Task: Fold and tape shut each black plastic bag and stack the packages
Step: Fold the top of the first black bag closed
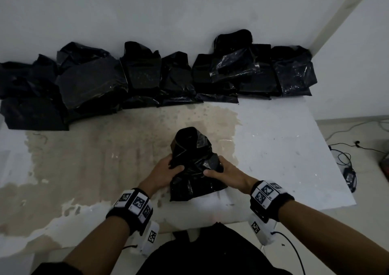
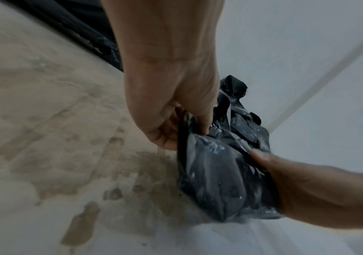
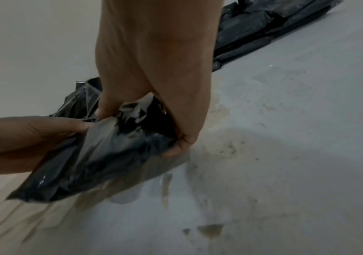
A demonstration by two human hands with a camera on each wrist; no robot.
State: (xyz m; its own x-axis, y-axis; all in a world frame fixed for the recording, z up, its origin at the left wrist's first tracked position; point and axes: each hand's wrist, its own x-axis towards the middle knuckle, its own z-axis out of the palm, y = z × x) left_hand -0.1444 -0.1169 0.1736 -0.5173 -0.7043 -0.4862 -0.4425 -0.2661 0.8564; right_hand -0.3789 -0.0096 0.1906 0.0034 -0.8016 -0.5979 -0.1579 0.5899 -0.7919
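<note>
A crumpled black plastic bag (image 1: 194,165) lies on the white table (image 1: 284,148) in front of me, its open neck pointing away. My left hand (image 1: 168,168) grips its left side, thumb on top and fingers curled under. My right hand (image 1: 221,171) grips the right side the same way. In the left wrist view the left hand (image 2: 176,124) pinches the bag (image 2: 220,181), and the right hand's thumb (image 2: 263,158) presses on it. In the right wrist view the right hand (image 3: 154,120) clutches the bag (image 3: 110,155).
A row of black plastic packages (image 1: 147,79) lines the wall at the back of the table, several stacked at the right (image 1: 252,68). The tabletop is stained brown in the middle (image 1: 105,148). Cables (image 1: 347,163) lie on the floor to the right.
</note>
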